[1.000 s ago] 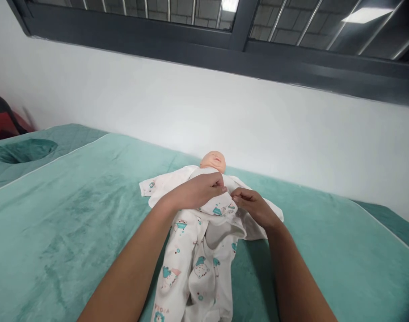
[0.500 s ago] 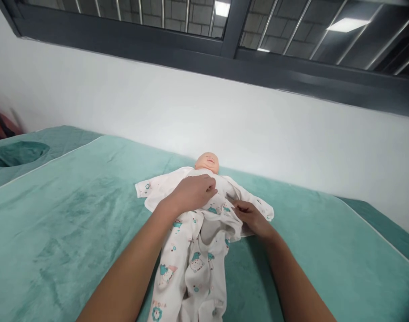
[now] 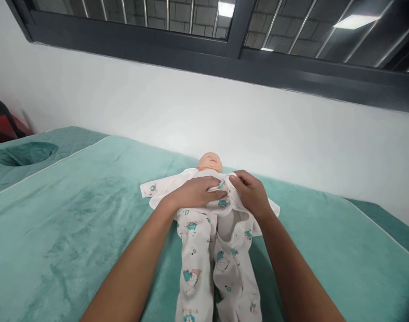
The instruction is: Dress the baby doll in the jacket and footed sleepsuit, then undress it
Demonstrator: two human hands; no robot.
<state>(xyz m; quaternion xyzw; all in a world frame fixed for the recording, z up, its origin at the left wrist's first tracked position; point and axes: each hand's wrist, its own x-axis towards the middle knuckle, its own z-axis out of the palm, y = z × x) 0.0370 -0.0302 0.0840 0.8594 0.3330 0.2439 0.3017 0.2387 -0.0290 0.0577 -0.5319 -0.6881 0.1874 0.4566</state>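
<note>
A baby doll (image 3: 210, 162) lies on its back, its head toward the wall. It wears a white long-sleeved baby top (image 3: 167, 182) with both sleeves spread outward. White printed baby overalls (image 3: 196, 250) cover its front, the legs stretching toward me, with an opening between them. My left hand (image 3: 199, 192) rests on the doll's chest, fingers stretched out over the cloth. Beside the doll's shoulder, my right hand (image 3: 253, 194) pinches the upper edge of the overalls. The right sleeve is partly hidden behind that hand.
A green padded bed cover (image 3: 90, 210) spreads under the doll, with a round hole (image 3: 26, 153) at its left end. Behind it rises a white wall (image 3: 150, 103) below a dark barred window frame (image 3: 204, 49). A red and black object (image 3: 3, 120) stands at far left.
My right hand has moved up from the doll's side to its shoulder, drawing the overalls' upper part with it. My left hand's fingers have spread, and the trouser legs have shifted right.
</note>
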